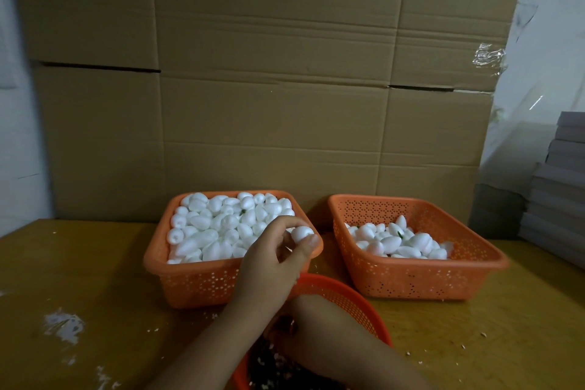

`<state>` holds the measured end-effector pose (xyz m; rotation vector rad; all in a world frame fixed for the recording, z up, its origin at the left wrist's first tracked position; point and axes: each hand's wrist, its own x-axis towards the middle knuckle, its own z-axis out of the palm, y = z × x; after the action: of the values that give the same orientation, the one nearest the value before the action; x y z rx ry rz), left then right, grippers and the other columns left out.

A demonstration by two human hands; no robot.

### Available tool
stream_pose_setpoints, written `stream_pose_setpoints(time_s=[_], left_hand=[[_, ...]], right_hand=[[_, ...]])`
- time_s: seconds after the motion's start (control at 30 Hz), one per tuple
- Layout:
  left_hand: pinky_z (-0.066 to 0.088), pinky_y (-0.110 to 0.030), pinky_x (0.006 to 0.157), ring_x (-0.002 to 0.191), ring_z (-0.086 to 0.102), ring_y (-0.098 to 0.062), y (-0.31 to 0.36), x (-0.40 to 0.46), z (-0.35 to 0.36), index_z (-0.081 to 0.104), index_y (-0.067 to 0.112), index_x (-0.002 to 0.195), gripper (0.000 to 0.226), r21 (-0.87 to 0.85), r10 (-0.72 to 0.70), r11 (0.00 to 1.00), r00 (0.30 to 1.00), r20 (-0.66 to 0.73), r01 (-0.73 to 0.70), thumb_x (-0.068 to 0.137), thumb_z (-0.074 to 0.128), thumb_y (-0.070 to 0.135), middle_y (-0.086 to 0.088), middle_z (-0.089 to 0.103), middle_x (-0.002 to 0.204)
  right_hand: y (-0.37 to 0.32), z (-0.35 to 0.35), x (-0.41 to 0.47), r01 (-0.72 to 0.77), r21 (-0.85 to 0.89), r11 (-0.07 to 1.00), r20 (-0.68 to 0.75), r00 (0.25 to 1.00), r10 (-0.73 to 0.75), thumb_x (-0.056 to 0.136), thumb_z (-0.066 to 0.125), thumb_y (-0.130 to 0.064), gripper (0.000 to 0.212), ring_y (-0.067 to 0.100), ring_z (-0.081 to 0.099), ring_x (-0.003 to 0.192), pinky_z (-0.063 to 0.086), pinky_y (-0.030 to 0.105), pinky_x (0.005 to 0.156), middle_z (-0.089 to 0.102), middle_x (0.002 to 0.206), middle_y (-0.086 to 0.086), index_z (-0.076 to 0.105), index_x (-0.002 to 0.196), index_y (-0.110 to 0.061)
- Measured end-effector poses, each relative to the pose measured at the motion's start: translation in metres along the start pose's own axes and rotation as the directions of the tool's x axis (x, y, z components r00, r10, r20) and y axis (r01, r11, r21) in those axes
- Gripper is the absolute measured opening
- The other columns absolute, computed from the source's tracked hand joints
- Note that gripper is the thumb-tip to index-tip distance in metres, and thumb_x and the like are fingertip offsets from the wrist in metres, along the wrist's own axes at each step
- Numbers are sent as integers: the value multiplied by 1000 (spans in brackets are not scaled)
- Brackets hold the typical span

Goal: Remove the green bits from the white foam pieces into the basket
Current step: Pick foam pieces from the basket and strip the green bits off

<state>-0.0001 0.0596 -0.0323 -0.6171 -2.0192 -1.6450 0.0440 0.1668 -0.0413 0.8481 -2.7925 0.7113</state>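
item in hand: one white foam piece (301,233) pinched at the fingertips of the left hand (275,260) over the near corner of the full square basket (190,275); judged best turned until its green bit faces the right hand (304,326), whose grip cannot be told, low in the round basket (357,304) of dark scraps. beyond the right hand, a second square basket (424,275) holds fewer pieces, some with green showing.

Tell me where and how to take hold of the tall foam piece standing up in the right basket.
Pinch the foam piece across its narrow upper half with thumb and forefinger, coming straight down from above. It stands on end, pointed tip up, clear above the pieces around it, and the right basket is only part full, so its walls should not hinder a hand.
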Motion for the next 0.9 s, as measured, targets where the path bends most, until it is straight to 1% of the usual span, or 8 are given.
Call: stream_pose_setpoints(time_s=[0.13,0.23,0.37,0.47,0.53,0.63,0.8,0.9], left_hand=[[47,-29,63,55,55,-4,1,0,-2,60,39,87,22,-69,-7,998,997,-80,2,91,52,59,13,60,61],[48,-29,66,60,56,-8,4,1,-3,61,35,89,21,-96,-7,995,988,-155,-8,91,46,49,11,60,67],[55,-45,78,82,65,-18,6,0,-3,59,41,96,11,-100,-36,995,986,-164,19,87,56,35,14,64,91],[57,-48,74,81,67,-14,3,1,-2,56,46,96,34,-54,-44,998,989,-139,36,91,64,13,22,62,96],[59,-43,72,85,67,-6,0,1,-3,56,46,96,40,-4,-35,999,991,-127,35,89,66,8,25,62,100],[60,-43,73,93,66,-5,-4,1,-2,56,45,95,40,49,-31,998,993,-116,36,87,69,8,18,62,103],[58,-49,72,84,69,-13,-6,3,-1,54,40,91,30,55,-52,997,995,-90,57,85,74,19,18,65,95],[58,-46,70,67,69,-11,-5,1,-1,54,44,91,18,26,-28,999,998,-49,29,91,66,31,13,69,87]], right_hand=[[5,1,4,-63,102,993,-146,986,78,89,54,-16,25,8,63,88,51,29,80,71,101,-6,67,109,-24],[8,-2,7,-90,234,968,-278,948,155,88,60,-14,18,1,62,82,51,23,75,70,88,-17,68,90,-30],[12,-12,10,-81,448,890,-459,834,307,91,64,-13,23,2,60,68,50,27,65,65,81,-22,64,80,-34],[17,-20,10,-51,570,820,-532,738,416,92,63,-11,21,8,62,66,50,25,61,66,77,-11,65,88,-31],[21,-24,9,-47,653,756,-516,703,489,92,63,-10,18,11,66,68,53,22,61,68,78,-6,67,90,-27],[25,-25,8,-83,752,654,-426,697,577,91,63,-8,15,14,70,75,57,23,66,72,82,-3,70,91,-21],[30,-24,9,-109,800,589,-358,703,615,90,63,-3,15,2,66,65,50,14,59,72,76,-2,72,90,-14],[30,-23,9,-116,792,599,-356,710,607,89,63,0,17,1,65,66,49,14,60,72,76,-3,72,88,-15]])
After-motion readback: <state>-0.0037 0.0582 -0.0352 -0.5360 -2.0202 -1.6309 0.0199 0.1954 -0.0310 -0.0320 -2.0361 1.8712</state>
